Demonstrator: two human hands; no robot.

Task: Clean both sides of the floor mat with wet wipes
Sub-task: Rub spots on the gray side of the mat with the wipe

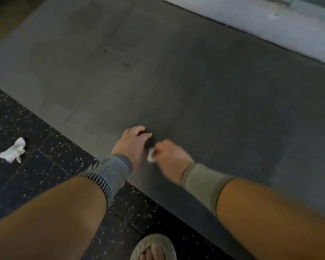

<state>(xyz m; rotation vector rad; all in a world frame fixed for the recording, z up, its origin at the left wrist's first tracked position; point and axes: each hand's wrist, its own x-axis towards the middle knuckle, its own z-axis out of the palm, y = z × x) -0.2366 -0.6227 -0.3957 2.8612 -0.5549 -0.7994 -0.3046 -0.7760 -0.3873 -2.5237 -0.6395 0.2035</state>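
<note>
Fingers of right hand (169,152) pinch wet wipe (150,156); left hand's (133,141) curl on floor mat (195,81); crumpled wipe (13,151) nearby.

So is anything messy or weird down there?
Yes. A crumpled white wipe lies loose on the dark speckled floor, beside the grey floor mat. The mat also bears dark scuff marks.

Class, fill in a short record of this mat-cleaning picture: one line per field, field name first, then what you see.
surface: grey floor mat on dark speckled floor
left hand: fingers resting on the mat
right hand: pinches a small white wipe, blurred
discarded item: crumpled white wipe on the floor, left of the mat
also in view: sandalled foot at the bottom edge
</note>
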